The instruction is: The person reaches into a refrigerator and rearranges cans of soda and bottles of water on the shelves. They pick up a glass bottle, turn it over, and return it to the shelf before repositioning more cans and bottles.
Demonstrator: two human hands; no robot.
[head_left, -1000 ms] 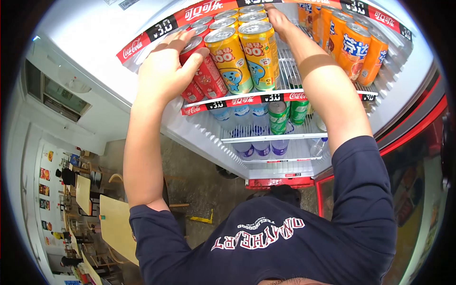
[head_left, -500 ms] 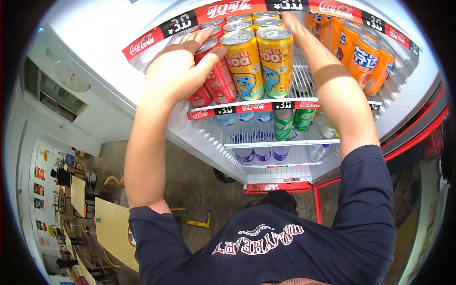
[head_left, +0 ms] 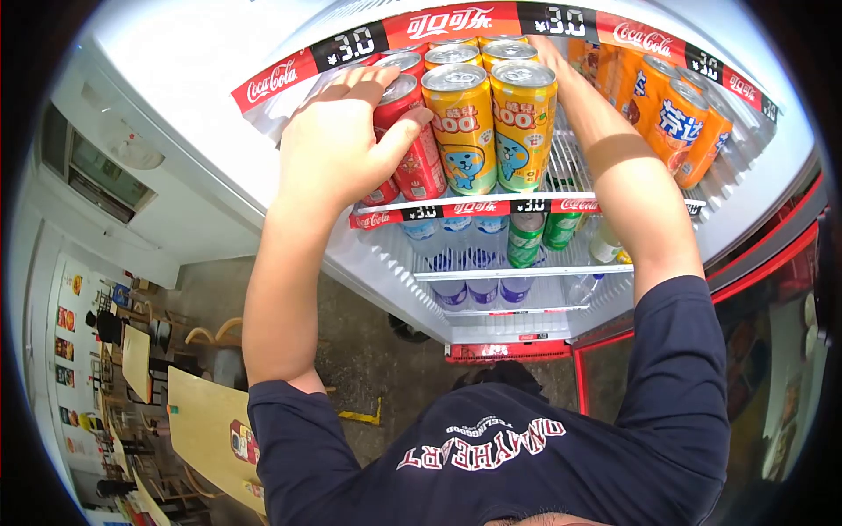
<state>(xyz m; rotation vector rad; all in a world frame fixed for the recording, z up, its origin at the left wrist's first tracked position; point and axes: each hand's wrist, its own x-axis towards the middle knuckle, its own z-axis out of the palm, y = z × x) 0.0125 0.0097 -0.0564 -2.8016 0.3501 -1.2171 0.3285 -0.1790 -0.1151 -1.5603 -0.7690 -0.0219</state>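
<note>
My left hand (head_left: 338, 131) lies with fingers stretched and thumb apart against the left side of the red cans (head_left: 419, 162) on the upper fridge shelf. Its thumb crosses the front of the nearest red can. Beside these stand yellow cans printed with a blue cartoon figure, one in front at the centre (head_left: 458, 131) and one to its right (head_left: 524, 123); more cans line up behind. My right hand (head_left: 551, 63) reaches along the right side of the yellow cans, looking flat. Its fingertips are hidden behind the price strip and cans.
Orange cans (head_left: 680, 127) stand at the shelf's right. A Coca-Cola price strip (head_left: 474, 209) edges this shelf; another strip (head_left: 452, 22) crosses above. Green cans (head_left: 526, 238) and bottles (head_left: 482, 289) occupy lower shelves. The red-framed door (head_left: 579, 381) is open at right. Tables (head_left: 210, 430) stand at left.
The view has shifted slightly, so the cans and hands appear a little lower and farther right. Both hands stay against the sides of the can rows.
</note>
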